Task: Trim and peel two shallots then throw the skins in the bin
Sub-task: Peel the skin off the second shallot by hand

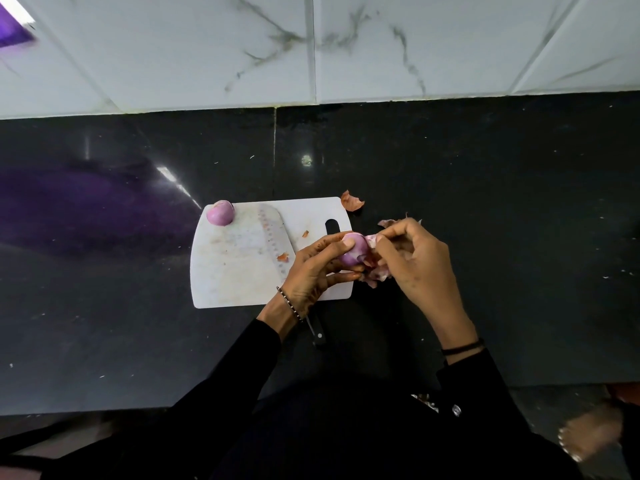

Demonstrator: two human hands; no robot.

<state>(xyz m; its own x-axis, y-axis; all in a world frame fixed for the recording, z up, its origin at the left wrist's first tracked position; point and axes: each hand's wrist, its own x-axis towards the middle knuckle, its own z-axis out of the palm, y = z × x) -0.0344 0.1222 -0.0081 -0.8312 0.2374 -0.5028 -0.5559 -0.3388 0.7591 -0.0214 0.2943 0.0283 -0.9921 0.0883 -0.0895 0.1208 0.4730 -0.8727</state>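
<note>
Cradling shallot (353, 252) in curled left hand (313, 268) over board's (235, 278) right edge, steadying it. Pinching loose skin (375, 273) with right hand (415, 265) just off that edge, likely to strip it. With peeled shallot (220, 213) set at board's far-left corner, clear of scraps.

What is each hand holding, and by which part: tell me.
The left hand grips the shallot round its left side; the right hand pinches the loose skin peeling off its right end.

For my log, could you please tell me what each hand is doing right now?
The left hand grips the shallot.
The right hand pinches its loose skin.
</note>
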